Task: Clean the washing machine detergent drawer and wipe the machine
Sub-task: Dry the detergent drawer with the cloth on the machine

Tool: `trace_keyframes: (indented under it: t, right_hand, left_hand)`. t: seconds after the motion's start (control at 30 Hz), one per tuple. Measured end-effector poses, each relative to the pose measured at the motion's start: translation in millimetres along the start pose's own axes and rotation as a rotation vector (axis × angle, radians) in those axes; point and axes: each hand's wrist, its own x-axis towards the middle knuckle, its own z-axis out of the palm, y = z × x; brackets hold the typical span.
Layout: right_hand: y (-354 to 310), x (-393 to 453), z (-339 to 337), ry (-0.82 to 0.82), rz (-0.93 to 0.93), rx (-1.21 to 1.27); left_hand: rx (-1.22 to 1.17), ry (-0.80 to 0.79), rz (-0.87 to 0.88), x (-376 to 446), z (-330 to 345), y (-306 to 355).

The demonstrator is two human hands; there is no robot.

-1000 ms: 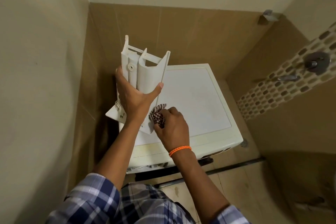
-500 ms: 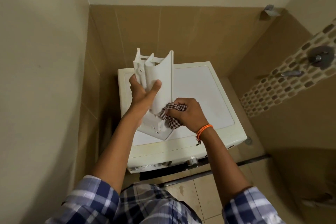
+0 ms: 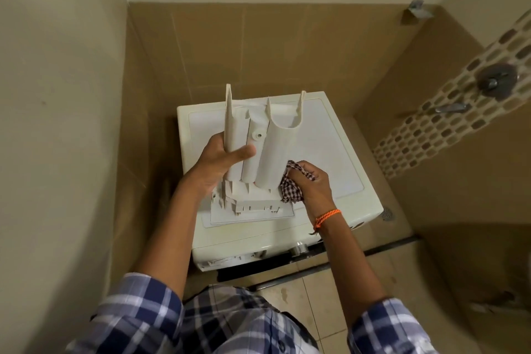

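A: Starting at the left, what's there?

B: A plain beige wall, then the left hand (image 3: 221, 161), raised over the washing machine (image 3: 330, 152). Its fingers wrap round the left edge of the detergent drawer (image 3: 258, 152) and the thumb lies across the underside, so it is grasping the drawer.

A: How does the drawer sit?

B: It is held on end, underside towards the camera, with its three rounded channels running up and down. Its wide front panel is at the bottom, just above or touching the front left part of the machine's top; I cannot tell which. The open ends point up towards the tiled back wall (image 3: 258, 46).

A: And to the right of the drawer?

B: The right hand (image 3: 309, 185), clenched round a bunched checked cloth (image 3: 290, 190). The cloth is pressed against the lower right side of the drawer's rightmost channel, so the drawer stands between the two hands, touched by both. An orange wristband (image 3: 327, 217) circles that wrist.

A: Further right?

B: The bare white lid of the machine, a floor drain (image 3: 387, 213) beside its right front corner, then a mosaic tile strip with a shower valve (image 3: 495, 81) on the right wall
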Motion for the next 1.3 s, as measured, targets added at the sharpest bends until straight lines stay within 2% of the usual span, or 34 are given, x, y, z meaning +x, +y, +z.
trace_keyframes:
  t: [0.07,0.13,0.23,0.37,0.47,0.6,0.8,0.93,1.03,1.1,1.2,1.3]
  right_hand:
    - [5.3,-1.6,5.0,0.113,-0.085,-0.186]
    - [9.1,-6.6,11.8,0.198,-0.191,-0.417]
    - [19.5,-15.4,24.2,0.23,-0.277,-0.669]
    - [25.0,-33.4,55.5,0.323,-0.261,-0.877]
    - [22.1,-45.3,72.5,0.371,-0.253,-0.877]
    - [17.8,-51.3,81.8,0.323,-0.252,-0.846]
    - [19.3,-69.5,106.0,-0.035,-0.479,-0.805]
    - [19.2,-58.9,90.5,-0.004,-0.583,-0.942]
    - [14.3,-53.4,81.0,-0.045,-0.601,-0.866]
    - [10.2,-48.5,72.4,0.001,-0.552,-0.713]
    - [1.1,-41.3,62.0,0.294,-0.418,-0.38]
    - [-12.6,-33.6,56.3,0.656,-0.354,-0.087]
  left_hand:
    - [0.067,0.047,0.008,-0.4,4.8,0.3]
    - [0.047,0.168,0.054,0.4,11.7,2.3]
    - [0.019,0.321,0.14,3.1,16.3,7.1]
    - [0.112,0.382,0.207,5.0,21.0,8.0]
    - [0.15,0.427,0.222,4.6,23.5,8.2]
    - [0.202,0.478,0.239,4.3,29.7,2.4]
    - [0.15,0.512,0.218,8.8,31.0,5.8]
    - [-0.034,0.518,0.195,8.1,24.7,4.9]
    - [-0.051,0.527,0.189,11.8,21.8,4.3]
    - [-0.153,0.557,0.168,14.7,17.9,1.6]
    - [-0.456,0.635,0.09,17.9,7.6,-4.6]
    - [-0.735,0.6,-0.014,19.1,-9.8,-12.9]
